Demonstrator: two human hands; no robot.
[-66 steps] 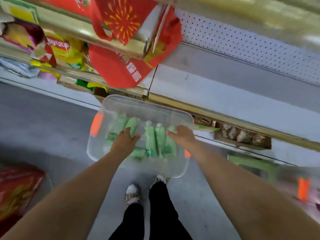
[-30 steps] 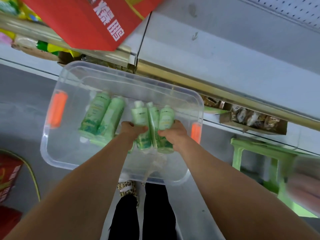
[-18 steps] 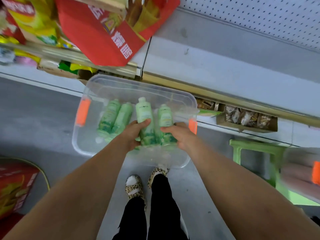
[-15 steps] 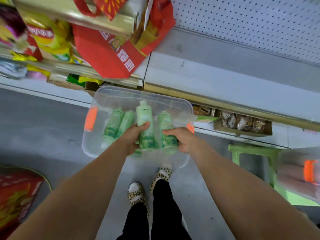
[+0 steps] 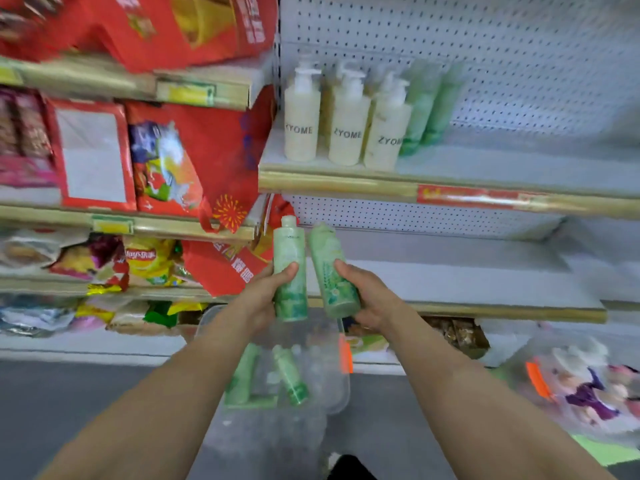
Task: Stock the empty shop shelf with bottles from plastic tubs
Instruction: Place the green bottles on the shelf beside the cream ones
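White, gold-edged shop shelving: the lower shelf [image 5: 485, 282] is bare, cream pump bottles [image 5: 346, 133] stand above. The left hand [image 5: 263, 296] grips one green bottle [image 5: 290, 258], the right hand [image 5: 369, 294] a second green bottle [image 5: 330, 268], caps up before the bare shelf, over a clear tub [image 5: 329, 379]

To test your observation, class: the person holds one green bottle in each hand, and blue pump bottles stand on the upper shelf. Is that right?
Not quite. The head view shows the pump bottles on the upper shelf are cream, not blue. The rest holds: the left hand and the right hand each hold one green bottle.
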